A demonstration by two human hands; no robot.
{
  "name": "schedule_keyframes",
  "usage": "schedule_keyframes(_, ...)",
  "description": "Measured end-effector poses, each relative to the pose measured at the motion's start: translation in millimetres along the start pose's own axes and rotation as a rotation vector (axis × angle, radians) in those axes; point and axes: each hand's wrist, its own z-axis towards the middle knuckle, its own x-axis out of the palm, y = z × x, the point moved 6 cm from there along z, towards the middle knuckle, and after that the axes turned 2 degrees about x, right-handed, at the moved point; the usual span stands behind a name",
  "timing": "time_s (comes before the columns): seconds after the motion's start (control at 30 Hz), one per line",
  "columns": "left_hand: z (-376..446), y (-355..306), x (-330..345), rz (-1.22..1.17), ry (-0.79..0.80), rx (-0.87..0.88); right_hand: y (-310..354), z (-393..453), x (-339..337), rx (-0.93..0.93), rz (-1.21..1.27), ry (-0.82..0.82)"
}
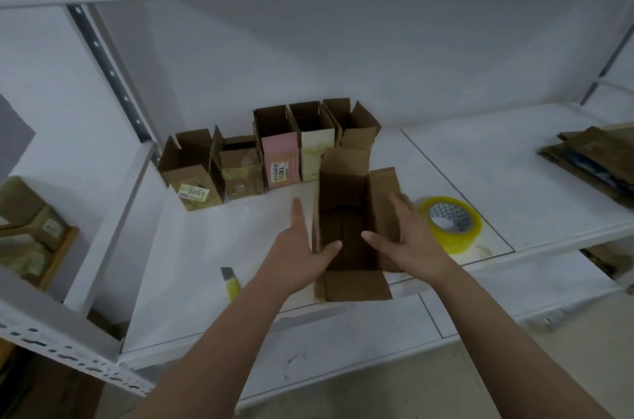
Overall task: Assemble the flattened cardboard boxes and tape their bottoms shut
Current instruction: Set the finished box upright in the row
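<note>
An open brown cardboard box (pixel 346 199) stands upright on the white shelf (pixel 212 247), flaps spread, opening facing up. My left hand (pixel 302 247) lies flat against its left wall, thumb hooked over the rim. My right hand (pixel 408 240) presses the right wall and flap, thumb reaching inside. A roll of yellow tape (pixel 453 223) lies just right of my right hand. Several assembled boxes (pixel 267 150) stand in a row at the back. A stack of flattened boxes (pixel 593 161) lies at the far right.
A yellow utility knife (pixel 230 283) lies near the shelf's front edge, left of my left forearm. More cardboard packages (pixel 31 233) sit in the neighbouring shelf bay at left. A slotted metal upright (pixel 109 71) rises behind the box row.
</note>
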Motion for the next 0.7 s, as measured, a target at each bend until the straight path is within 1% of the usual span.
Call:
schedule_keyframes(0.03,2.3,6.5,0.9,0.02,0.021,-0.056,-0.6,0.8,-3.9,0.028,0.009,-0.05)
schedule_keyframes(0.1,2.9,7.5,-1.6,0.047,0.054,-0.045,-3.2,0.1,-6.4,0.12,0.087,-0.08)
schedule_keyframes(0.2,3.2,-9.5,-6.4,0.072,0.075,0.05,-4.1,-2.5,-17.6,0.126,0.106,-0.181)
schedule_keyframes(0.3,7.4,-42.2,-10.9,0.063,0.03,0.208,-5.6,-3.7,-42.3,0.134,0.173,-0.326)
schedule_keyframes(0.37,17.0,-62.4,-10.4,0.061,-0.001,0.264,-9.9,-2.8,-59.6,0.15,0.248,-0.385)
schedule_keyframes(0.47,40.9,-86.1,-3.8,0.037,-0.045,0.259,-19.8,3.3,-83.5,0.167,0.389,-0.439)
schedule_keyframes(0.7,112.0,-141.0,23.2,0.031,-0.149,0.212,-57.7,43.1,-126.1,0.215,0.672,-0.48)
